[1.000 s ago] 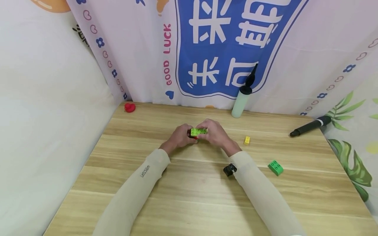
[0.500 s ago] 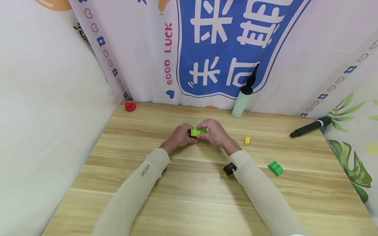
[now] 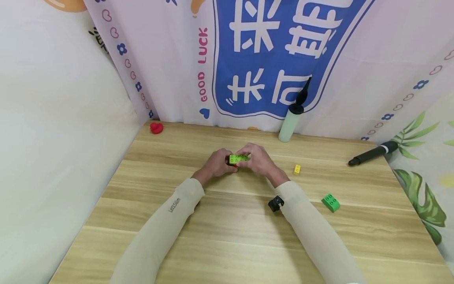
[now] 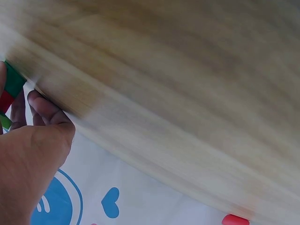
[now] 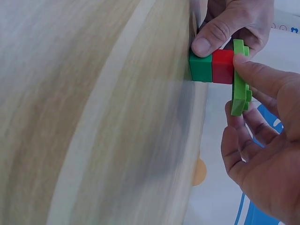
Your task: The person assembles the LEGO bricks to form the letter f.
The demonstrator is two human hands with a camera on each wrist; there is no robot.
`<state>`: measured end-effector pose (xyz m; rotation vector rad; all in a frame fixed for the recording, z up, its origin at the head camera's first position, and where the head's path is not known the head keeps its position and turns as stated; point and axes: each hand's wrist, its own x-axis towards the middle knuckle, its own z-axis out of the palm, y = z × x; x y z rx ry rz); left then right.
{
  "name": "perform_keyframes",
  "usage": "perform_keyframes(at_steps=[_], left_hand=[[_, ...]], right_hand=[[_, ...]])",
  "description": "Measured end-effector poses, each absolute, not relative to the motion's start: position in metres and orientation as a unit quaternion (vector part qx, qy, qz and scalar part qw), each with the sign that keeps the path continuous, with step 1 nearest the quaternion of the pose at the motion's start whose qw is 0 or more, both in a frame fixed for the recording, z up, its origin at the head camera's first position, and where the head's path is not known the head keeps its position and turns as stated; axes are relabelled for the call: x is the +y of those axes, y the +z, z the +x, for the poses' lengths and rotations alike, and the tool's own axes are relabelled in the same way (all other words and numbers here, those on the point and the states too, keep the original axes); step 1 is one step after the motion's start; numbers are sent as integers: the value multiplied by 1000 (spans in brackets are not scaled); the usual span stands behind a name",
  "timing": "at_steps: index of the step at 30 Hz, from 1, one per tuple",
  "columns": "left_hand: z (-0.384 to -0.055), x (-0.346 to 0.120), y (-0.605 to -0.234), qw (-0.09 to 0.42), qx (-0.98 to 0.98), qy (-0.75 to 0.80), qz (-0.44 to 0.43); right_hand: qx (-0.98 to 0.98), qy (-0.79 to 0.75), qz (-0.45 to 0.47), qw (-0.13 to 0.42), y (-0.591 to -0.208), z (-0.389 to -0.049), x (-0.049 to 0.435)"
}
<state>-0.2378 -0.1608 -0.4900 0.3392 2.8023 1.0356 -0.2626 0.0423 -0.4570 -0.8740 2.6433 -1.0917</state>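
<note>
In the head view both hands meet at a small stack of toy building bricks near the table's middle. The right wrist view shows its layers: a dark green brick (image 5: pixel 201 70) at the tabletop, a red brick (image 5: pixel 223 68) on it, and a lime green studded plate (image 5: pixel 239 89) on top. My left hand (image 3: pixel 215 164) holds the lower bricks, its thumb across the dark green and red ones. With thumb and fingers, my right hand (image 3: pixel 260 161) pinches the lime plate, which juts past the red brick. The left wrist view catches only part of the stack.
To the right lie a small yellow brick (image 3: pixel 296 169) and a green brick (image 3: pixel 331 202). A red toy (image 3: pixel 156 127) sits at the far left corner. Along the back stands a pale green hand pump (image 3: pixel 290 125) by the cloth; a black cylinder (image 3: pixel 372 154) lies at the right edge.
</note>
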Motion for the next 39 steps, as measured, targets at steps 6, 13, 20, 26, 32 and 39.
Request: perform_keyframes(at_steps=[6,13,20,26,32,39], left_hand=[[-233,-159,-484,74,933,337,101],[-233,-156,-482,76,933,335,106],[-231,-156,-480,78,934,336,97],[-231,-155,-479,86,933,339,87],[-233,-155,-480,92,932,342,78],[-233,-155,-484,96,932,342,71]], right_hand=[[879,-369,-293,73,-460,-264,42],[880,-372,-290,63,-461,-259,44],[876,-383,-284,77,-457,-256,49],[871,-419,-249,58,-452,-257,78],[881,-425,-210,6,-442,-255,126],[894,-418,-161,-6,-445,-257,175]])
